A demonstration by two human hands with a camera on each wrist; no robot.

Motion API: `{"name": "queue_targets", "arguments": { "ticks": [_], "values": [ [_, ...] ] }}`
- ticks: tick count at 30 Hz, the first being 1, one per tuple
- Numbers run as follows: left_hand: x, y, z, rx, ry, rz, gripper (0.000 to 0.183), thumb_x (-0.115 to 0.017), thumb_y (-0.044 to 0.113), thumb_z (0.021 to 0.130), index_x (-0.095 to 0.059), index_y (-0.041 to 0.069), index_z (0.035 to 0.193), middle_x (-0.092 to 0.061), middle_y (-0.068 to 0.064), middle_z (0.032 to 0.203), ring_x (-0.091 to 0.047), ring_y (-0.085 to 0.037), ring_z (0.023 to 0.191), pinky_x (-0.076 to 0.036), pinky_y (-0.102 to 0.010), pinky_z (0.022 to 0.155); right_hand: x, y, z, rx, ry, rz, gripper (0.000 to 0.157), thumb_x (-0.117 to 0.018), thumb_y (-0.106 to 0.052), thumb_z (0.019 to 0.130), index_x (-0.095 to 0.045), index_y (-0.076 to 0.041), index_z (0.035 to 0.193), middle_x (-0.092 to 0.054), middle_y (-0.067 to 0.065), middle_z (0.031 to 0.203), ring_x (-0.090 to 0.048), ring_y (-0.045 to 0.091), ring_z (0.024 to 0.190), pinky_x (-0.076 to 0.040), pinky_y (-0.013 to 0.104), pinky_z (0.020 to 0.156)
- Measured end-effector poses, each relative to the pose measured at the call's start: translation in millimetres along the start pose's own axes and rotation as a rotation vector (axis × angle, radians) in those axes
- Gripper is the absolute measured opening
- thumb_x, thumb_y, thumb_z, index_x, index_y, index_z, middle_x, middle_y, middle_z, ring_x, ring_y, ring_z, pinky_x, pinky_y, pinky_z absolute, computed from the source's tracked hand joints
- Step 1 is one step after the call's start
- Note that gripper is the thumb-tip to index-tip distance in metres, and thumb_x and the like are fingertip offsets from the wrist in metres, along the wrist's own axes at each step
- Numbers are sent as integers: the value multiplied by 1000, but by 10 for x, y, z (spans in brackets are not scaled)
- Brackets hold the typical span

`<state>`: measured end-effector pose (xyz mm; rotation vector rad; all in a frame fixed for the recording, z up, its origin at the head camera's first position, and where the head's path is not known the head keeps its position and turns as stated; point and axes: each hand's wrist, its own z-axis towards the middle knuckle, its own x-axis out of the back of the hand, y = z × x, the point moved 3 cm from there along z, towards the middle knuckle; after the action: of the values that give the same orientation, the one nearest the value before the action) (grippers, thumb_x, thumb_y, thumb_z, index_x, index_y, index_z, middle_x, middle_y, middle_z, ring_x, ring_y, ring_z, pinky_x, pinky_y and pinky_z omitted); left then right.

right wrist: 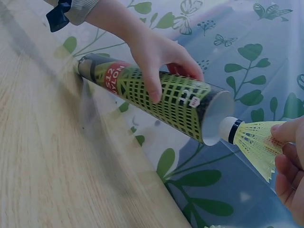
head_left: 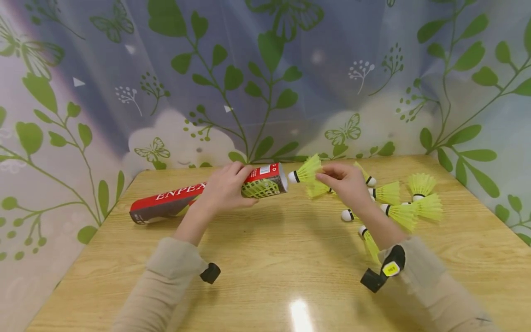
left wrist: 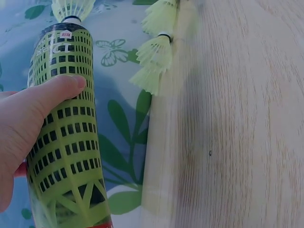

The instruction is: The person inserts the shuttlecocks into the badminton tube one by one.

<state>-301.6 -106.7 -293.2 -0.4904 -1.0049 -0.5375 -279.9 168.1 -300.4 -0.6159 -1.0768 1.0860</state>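
Observation:
My left hand [head_left: 226, 186] grips a red and dark shuttlecock tube [head_left: 166, 203] from above, near its open end. The tube lies slanted, its open end raised a little and facing right. In the right wrist view the white inside of the tube [right wrist: 217, 118] shows at the mouth. My right hand [head_left: 346, 184] pinches a yellow shuttlecock [head_left: 308, 169] by its skirt. The white cork of that shuttlecock [right wrist: 229, 129] points at the tube, right at the rim. In the left wrist view its skirt [left wrist: 73, 7] stands beyond the tube's end.
Several yellow shuttlecocks [head_left: 401, 214] lie scattered on the wooden table [head_left: 249, 276] around and behind my right forearm. A curtain [head_left: 265, 92] with leaves and butterflies hangs along the table's far edge.

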Motion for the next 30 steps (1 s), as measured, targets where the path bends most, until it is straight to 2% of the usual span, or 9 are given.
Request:
{"name": "queue_targets", "arguments": {
  "ticks": [7,10,23,30],
  "values": [
    [-19,50,24,-17,12,14,76,-75,51,65,-53,6,123,-54,-8,101,-55,-24,85,-46,-38,71,-133,9,-1,36,6,62,25,-66,-8,86,-67,7,105,-66,22,98,-60,2,75,-49,21,64],
    [-35,60,29,-27,15,27,77,-74,52,66,-52,6,124,-54,-8,101,-56,-24,86,-46,-38,73,-184,12,1,60,-13,76,23,-66,-6,85,-67,7,103,-66,21,97,-61,3,75,-51,25,66],
    [-48,93,37,-70,68,75,77,-73,55,65,-53,7,121,-56,-8,102,-56,-26,90,-43,-40,81,-362,10,7,98,-70,50,20,-67,-7,84,-70,4,100,-66,16,91,-55,13,70,-45,23,57],
    [-47,103,46,-97,88,90,77,-73,56,64,-54,6,119,-56,-8,102,-57,-26,89,-43,-40,80,-423,18,10,75,-112,27,20,-65,-8,86,-70,2,102,-66,14,96,-58,16,77,-47,23,61]
  ]
}}
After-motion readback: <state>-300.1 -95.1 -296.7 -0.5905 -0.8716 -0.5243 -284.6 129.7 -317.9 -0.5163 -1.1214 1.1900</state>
